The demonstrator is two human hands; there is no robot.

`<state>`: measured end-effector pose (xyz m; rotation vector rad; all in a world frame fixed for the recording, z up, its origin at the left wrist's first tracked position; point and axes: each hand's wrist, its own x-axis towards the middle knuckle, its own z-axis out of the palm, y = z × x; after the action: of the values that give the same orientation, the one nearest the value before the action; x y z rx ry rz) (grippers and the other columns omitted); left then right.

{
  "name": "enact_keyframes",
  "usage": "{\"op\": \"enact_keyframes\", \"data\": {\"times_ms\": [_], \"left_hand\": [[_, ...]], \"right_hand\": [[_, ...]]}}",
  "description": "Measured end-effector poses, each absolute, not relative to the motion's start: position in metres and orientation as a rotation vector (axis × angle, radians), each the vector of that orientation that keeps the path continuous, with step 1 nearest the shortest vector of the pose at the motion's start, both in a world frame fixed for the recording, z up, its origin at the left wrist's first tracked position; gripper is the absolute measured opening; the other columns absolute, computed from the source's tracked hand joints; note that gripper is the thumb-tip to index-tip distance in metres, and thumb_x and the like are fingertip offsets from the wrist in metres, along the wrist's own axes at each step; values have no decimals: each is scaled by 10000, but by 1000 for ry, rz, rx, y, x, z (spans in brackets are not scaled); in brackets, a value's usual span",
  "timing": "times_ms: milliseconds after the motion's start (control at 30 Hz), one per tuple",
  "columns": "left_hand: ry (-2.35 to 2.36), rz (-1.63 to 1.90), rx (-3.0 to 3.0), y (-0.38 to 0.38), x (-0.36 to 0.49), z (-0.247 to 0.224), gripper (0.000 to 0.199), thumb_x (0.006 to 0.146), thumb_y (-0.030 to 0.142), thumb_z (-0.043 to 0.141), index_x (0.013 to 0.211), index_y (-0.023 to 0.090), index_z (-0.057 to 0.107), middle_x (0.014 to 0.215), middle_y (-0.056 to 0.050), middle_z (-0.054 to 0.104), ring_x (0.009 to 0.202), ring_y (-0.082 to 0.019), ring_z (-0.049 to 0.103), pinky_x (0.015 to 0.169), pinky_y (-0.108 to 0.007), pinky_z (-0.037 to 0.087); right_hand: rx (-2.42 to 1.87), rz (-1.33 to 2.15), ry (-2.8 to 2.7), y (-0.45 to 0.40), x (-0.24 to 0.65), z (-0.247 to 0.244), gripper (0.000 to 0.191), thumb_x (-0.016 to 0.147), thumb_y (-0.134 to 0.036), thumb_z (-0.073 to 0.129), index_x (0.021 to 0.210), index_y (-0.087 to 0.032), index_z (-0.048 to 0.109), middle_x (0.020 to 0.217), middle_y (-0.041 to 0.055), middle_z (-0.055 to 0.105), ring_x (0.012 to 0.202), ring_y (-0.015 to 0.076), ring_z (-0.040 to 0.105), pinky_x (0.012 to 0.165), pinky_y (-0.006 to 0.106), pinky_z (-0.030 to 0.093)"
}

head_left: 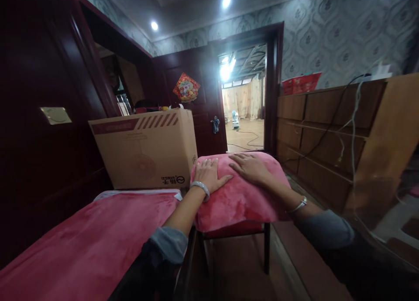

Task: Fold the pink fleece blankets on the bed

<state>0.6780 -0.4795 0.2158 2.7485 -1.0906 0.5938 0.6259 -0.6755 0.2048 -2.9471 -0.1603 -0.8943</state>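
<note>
A folded pink plush blanket (229, 209) lies on the seat of a dark-legged chair (266, 248) in front of me. My left hand (207, 174) rests flat on the blanket's left part, its fingers stretched forward and thumb out to the right. On the blanket's far right part lies my right hand (250, 166), palm down with the fingers pointing left. Both hands press on the soft surface and hold nothing. A bangle circles each wrist.
To the left, more pink plush fabric (98, 244) covers a low surface. A large cardboard box (147, 152) stands behind it. A wooden cabinet (330, 148) with a red basket (301, 83) and hanging cables is on the right. An open doorway shows a fan (235, 120) beyond.
</note>
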Motion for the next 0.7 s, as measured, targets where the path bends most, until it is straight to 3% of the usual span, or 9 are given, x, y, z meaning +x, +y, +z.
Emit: {"op": "enact_keyframes", "data": {"times_ms": [167, 300, 433, 567, 700], "left_hand": [[-1110, 648, 2717, -479, 681, 211, 913, 850, 773, 421, 1482, 114, 399, 1513, -198, 462, 1407, -350, 398, 1195, -530, 231], [-1110, 650, 2736, -480, 680, 211, 915, 854, 776, 404, 1481, 110, 399, 1509, -208, 463, 1406, -353, 399, 1191, -528, 236], [-1096, 597, 2731, -480, 678, 214, 907, 867, 750, 422, 1500, 102, 368, 1538, -205, 428, 1440, -341, 359, 1210, -535, 198], [-1086, 472, 2720, -477, 678, 225, 861, 887, 723, 410, 1520, 144, 341, 1593, -179, 349, 1485, -312, 293, 1221, -520, 187], [-1012, 590, 2708, -468, 676, 232, 830, 902, 699, 396, 1541, 177, 312, 1623, -172, 286, 1513, -310, 224, 1221, -556, 152]], "right_hand": [[-2899, -986, 164, -730, 610, 175, 556, 1029, -446, 249, 1382, -174, 580, 1421, 110, 568, 1331, 273, 503, 1100, 461, 394], [-2899, -828, 337, -760, 600, 172, 541, 1022, -401, 237, 1397, -203, 572, 1421, 82, 572, 1306, 261, 530, 1051, 454, 443], [-3024, -751, 526, -755, 596, 200, 501, 1005, -393, 283, 1286, -223, 661, 1396, 102, 592, 1288, 307, 534, 1017, 514, 427], [-3011, -829, 201, -709, 615, 238, 521, 1015, -362, 268, 1392, -171, 573, 1425, 138, 560, 1300, 287, 528, 1069, 456, 381], [-2943, -608, -12, -659, 662, 261, 528, 1034, -439, 285, 1473, -232, 493, 1435, 81, 559, 1283, 265, 554, 1056, 371, 406]]}}
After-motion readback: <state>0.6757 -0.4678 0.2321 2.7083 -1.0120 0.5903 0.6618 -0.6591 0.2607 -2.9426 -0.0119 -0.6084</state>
